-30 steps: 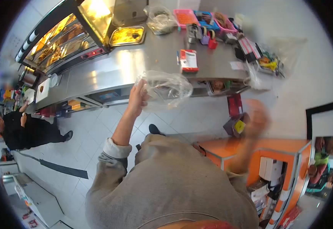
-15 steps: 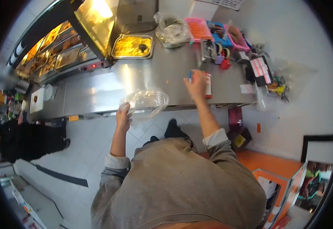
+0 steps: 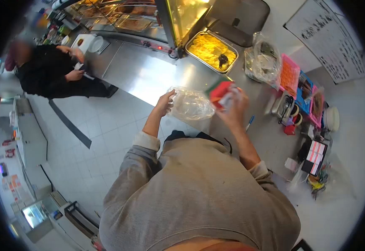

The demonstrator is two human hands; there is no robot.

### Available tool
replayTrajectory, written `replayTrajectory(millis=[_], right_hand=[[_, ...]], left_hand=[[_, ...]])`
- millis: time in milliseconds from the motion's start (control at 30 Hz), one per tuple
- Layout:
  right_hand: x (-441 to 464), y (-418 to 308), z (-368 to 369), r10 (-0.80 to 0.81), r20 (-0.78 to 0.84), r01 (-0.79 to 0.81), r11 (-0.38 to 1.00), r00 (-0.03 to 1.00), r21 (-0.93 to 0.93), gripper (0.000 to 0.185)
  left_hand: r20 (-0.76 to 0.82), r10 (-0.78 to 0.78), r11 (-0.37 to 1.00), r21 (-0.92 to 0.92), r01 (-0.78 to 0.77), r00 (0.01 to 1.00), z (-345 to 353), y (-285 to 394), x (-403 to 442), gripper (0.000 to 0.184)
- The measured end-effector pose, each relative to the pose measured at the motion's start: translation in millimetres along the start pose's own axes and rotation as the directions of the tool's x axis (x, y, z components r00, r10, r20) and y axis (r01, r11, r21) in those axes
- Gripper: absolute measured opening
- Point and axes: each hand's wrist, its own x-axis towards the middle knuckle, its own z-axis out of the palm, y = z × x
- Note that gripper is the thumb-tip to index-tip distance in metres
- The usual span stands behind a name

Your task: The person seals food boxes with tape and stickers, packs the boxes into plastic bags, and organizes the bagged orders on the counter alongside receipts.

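Observation:
My left hand [image 3: 165, 104] is closed on the edge of a clear plastic bag [image 3: 193, 104], which hangs puffed out over the counter's front edge. Held up beside the bag in my right hand [image 3: 235, 109] is a flat red, white and green packet [image 3: 222, 93], smeared by motion, so its exact kind is unclear. A blue marker [image 3: 250, 122] lies on the steel counter [image 3: 142, 79] to the right of my right forearm. Beyond the packet stands a metal tray of yellow food [image 3: 212, 48] with a black utensil handle in it.
A heated display case [image 3: 128, 25] stands at the back left. To the right are a bundled plastic bag [image 3: 264, 62], a pink basket [image 3: 289, 73], tape rolls and a box of pink-and-white slips [image 3: 315, 157]. At far left a person in black [image 3: 50, 71] stands by the counter.
My right hand has picked up the red-edged packet from the counter and brought it toward the bag. The blue marker now lies uncovered. My view has turned left, showing more of the person in black.

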Motion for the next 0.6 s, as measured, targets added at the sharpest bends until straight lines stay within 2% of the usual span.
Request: replayTrajectory(millis=[33, 67, 100, 133, 167, 200, 233, 267, 333, 400, 433, 467, 500, 533, 600], right_hand=[[15, -21, 23, -0.145, 0.020, 0.138, 0.970, 0.989, 0.202, 0.100], [26, -43, 43, -0.286, 0.011, 0.258, 0.882, 0.958, 0.394, 0.098], [35, -64, 59, -0.411, 0.044, 0.320, 0.768, 0.911, 0.555, 0.096], [39, -85, 76, -0.520, 0.071, 0.368, 0.687, 0.851, 0.627, 0.087], [43, -101, 93, -0.617, 0.011, 0.456, 0.594, 0.787, 0.662, 0.088], [41, -104, 108, -0.661, 0.187, 0.421, 0.644, 0.726, 0.639, 0.091], [38, -109, 122, -0.677, 0.359, 0.393, 0.694, 0.643, 0.604, 0.094], [39, -110, 130, -0.616, 0.468, 0.344, 0.767, 0.634, 0.542, 0.096], [45, -101, 143, -0.462, 0.660, 0.264, 0.886, 0.593, 0.382, 0.099], [49, -97, 160, -0.365, 0.773, 0.385, 0.907, 0.519, 0.170, 0.099], [54, -100, 165, -0.301, 0.819, 0.445, 0.893, 0.488, 0.063, 0.098], [53, -107, 170, -0.271, 0.818, 0.479, 0.878, 0.508, -0.007, 0.097], [47, -110, 181, -0.270, 0.807, 0.498, 0.867, 0.526, -0.035, 0.098], [35, -108, 200, -0.270, 0.794, 0.517, 0.854, 0.544, -0.064, 0.098], [35, -110, 212, -0.248, 0.793, 0.507, 0.858, 0.557, -0.088, 0.097]], left_hand=[[0.027, -0.015, 1.000, -0.006, 0.015, 1.000, -5, 1, 6, 0.064], [0.015, -0.036, 0.999, -0.007, 0.036, 0.999, -9, 1, 11, 0.067], [0.197, 0.174, 0.985, -0.050, -0.167, 0.965, -13, 6, 6, 0.060], [0.360, 0.376, 0.927, -0.126, -0.354, 0.854, -18, 13, -5, 0.054], [0.425, 0.355, 0.934, -0.200, -0.296, 0.833, -28, 15, -3, 0.050], [0.488, 0.332, 0.938, -0.265, -0.226, 0.807, -39, 16, 0, 0.046], [0.499, 0.085, 0.951, -0.298, 0.079, 0.863, -59, 5, 18, 0.045], [0.522, -0.166, 0.869, -0.324, 0.375, 0.837, -79, -7, 36, 0.044], [0.520, -0.085, 0.923, -0.281, 0.263, 0.850, -106, -19, 42, 0.046], [0.228, -0.013, 0.949, -0.304, 0.084, 0.974, -84, -14, 13, 0.042], [0.109, 0.066, 0.986, -0.162, -0.048, 0.992, -81, -16, 22, 0.040], [0.006, 0.161, 0.987, 0.000, -0.161, 0.987, -80, -20, 30, 0.038], [-0.078, 0.271, 0.952, 0.169, -0.255, 0.960, -79, -27, 43, 0.037], [-0.160, 0.509, 0.852, 0.235, -0.468, 0.846, -76, -40, 65, 0.038], [-0.218, 0.621, 0.758, 0.411, -0.507, 0.753, -72, -16, 48, 0.038]])
